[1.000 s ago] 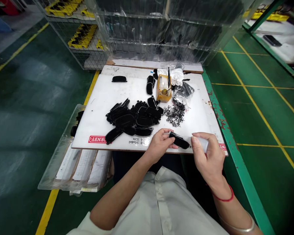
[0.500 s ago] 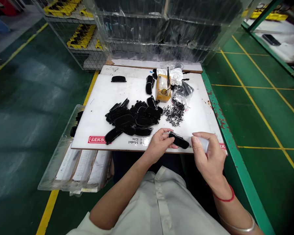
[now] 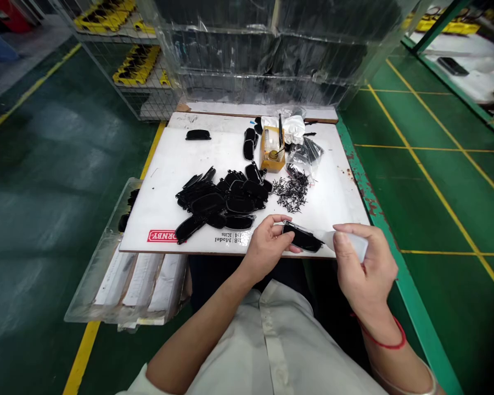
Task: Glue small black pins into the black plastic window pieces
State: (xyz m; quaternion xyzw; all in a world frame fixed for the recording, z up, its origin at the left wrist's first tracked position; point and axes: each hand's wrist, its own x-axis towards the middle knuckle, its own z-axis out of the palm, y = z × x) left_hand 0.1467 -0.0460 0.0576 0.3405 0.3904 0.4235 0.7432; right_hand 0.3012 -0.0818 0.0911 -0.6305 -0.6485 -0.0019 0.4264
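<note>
My left hand (image 3: pixel 269 241) pinches the left end of a glossy black lens-like piece (image 3: pixel 307 240) between thumb and fingers, just above the table's front edge. To the right of it, my right hand (image 3: pixel 366 266) is wrapped around a whitish, translucent squeeze bottle (image 3: pixel 357 247), its narrow pale tip pointing left at the piece's right end. Whether the tip touches the piece, I cannot tell. Beyond my left hand, a heap of similar black pieces (image 3: pixel 226 197) lies on the white board (image 3: pixel 148 192). Small black pins or screws (image 3: pixel 292 191) are scattered beyond the held piece.
An amber box (image 3: pixel 273 156) with bottles and a black stick stands at the back, beside a clear bag (image 3: pixel 307 153) and crumpled white paper (image 3: pixel 294 129). Single black pieces (image 3: pixel 198 135) lie farther back. A clear bin (image 3: pixel 107 274) sits below left; a green rail (image 3: pixel 395 258) runs along the right.
My right hand and the bottle have moved right, drawing the tip from over the piece toward its right end. My left hand stays nearly in place, still holding the piece.
</note>
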